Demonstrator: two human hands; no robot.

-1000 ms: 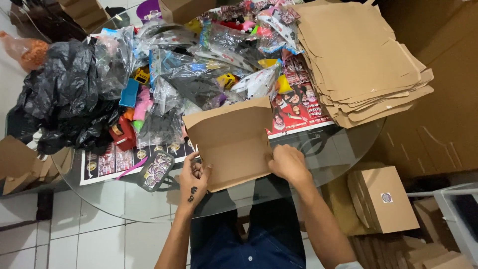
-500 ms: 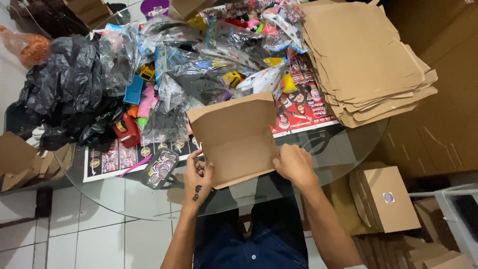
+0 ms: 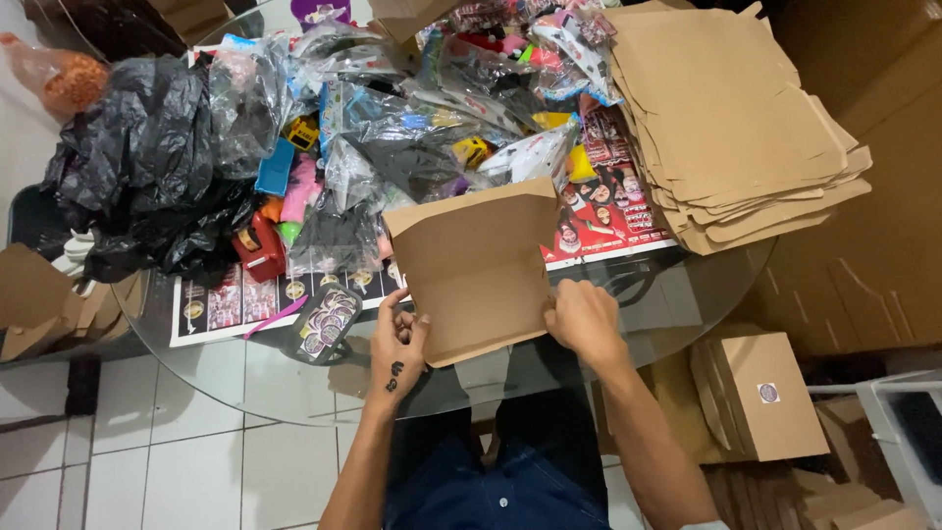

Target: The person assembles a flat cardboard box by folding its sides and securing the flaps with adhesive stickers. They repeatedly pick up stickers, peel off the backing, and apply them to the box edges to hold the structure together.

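A flat brown cardboard box blank (image 3: 476,265), partly folded, lies on the near edge of a round glass table (image 3: 245,373). My left hand (image 3: 397,344) grips its lower left edge, fingers curled around the cardboard. My right hand (image 3: 581,319) holds its right edge, pressing a side flap. The blank's far flap stands tilted up towards a heap of small toys in clear plastic bags (image 3: 412,128).
A stack of flat cardboard blanks (image 3: 731,128) lies at the table's right. Black plastic bags (image 3: 137,167) are piled at the left. Printed sheets (image 3: 235,299) lie under the toys. A closed brown box (image 3: 760,393) sits on the floor at right, with cardboard scraps (image 3: 39,304) at left.
Both hands have shifted slightly along the blank's edges, and the blank has turned and moved a little to the right. The view has shifted slightly too.
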